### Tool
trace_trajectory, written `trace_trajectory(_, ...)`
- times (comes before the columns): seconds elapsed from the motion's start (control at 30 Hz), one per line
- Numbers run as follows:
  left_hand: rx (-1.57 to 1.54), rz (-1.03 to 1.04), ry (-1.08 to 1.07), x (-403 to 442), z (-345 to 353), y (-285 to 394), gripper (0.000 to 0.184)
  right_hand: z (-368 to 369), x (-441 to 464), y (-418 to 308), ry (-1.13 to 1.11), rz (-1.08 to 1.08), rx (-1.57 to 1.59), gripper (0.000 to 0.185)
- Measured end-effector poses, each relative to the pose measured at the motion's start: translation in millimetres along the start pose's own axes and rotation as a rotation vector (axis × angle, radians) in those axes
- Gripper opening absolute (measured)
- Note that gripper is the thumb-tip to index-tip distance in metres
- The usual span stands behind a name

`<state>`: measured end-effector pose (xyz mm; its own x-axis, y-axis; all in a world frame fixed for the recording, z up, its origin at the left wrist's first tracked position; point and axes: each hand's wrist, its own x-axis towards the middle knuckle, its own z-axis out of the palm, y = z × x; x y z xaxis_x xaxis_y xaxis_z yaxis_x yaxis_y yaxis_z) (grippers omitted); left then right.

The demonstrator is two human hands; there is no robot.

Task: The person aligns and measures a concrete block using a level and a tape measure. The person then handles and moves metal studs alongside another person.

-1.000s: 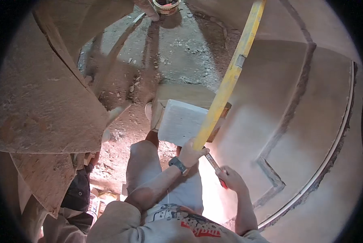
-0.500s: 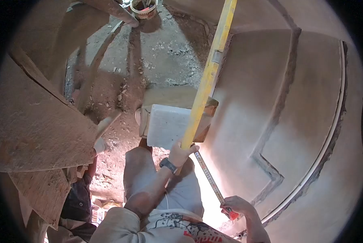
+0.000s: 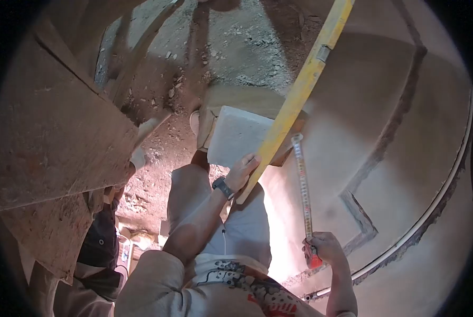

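Observation:
My left hand (image 3: 243,171), with a dark watch on its wrist, is closed around the lower part of a long yellow spirit level (image 3: 294,100). The level slants up to the right beside the wall. In my right hand (image 3: 325,247) is a red tape measure (image 3: 314,260), near the wall at lower right. Its blade (image 3: 303,185) extends upward, and the free end stands apart from the level and my left hand. Behind the level, a white slab (image 3: 239,134) lies on a tan block-like support (image 3: 247,98), partly covered by the level.
The plastered wall (image 3: 342,121) on the right has a cut groove (image 3: 392,124) and a pale conduit (image 3: 432,219). Large wooden boards (image 3: 62,137) stand at left, with another person's dark clothing (image 3: 100,238) below them. Rubble (image 3: 247,47) covers the floor ahead.
The tape's free end has left my left hand and now points up beside the wall. The level appears farther right and more tilted. The view has shifted, and the bucket is out of sight.

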<state>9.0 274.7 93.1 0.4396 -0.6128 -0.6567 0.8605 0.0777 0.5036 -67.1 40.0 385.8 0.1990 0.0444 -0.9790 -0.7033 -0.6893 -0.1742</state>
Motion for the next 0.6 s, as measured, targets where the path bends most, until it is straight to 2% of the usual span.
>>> trace_trajectory(0.03, 0.006, -0.012, -0.010, 2, -4, -4, 0.038, -8, -5, -17, 0.025, -0.094, -0.114, 0.020)
trace_trajectory(0.13, 0.005, -0.052, -0.011, 1, -4, 12, 0.037, -18, -20, -61, 0.000, 0.358, 0.304, 0.021)
trace_trajectory(0.23, -0.165, -0.065, 0.022, 3, 4, 8, 0.037, -12, -20, -65, -0.084, 0.427, 0.369, 0.024)
trace_trajectory(0.37, -0.221, -0.034, 0.026, 1, 8, 12, 0.039, -23, 6, -102, -0.093, 0.366, 0.095, 0.027)
trace_trajectory(0.47, -0.286, -0.007, -0.004, -3, 7, 21, 0.040, -28, 25, -119, -0.029, 0.283, -0.001, 0.034)
trace_trajectory(0.53, -0.326, 0.017, -0.044, 0, 4, 15, 0.041, -31, 34, -128, -0.058, 0.303, -0.019, 0.032)
trace_trajectory(0.6, -0.184, 0.199, 0.107, 0, 5, 13, 0.040, -33, 38, -136, -0.068, 0.302, -0.038, 0.031)
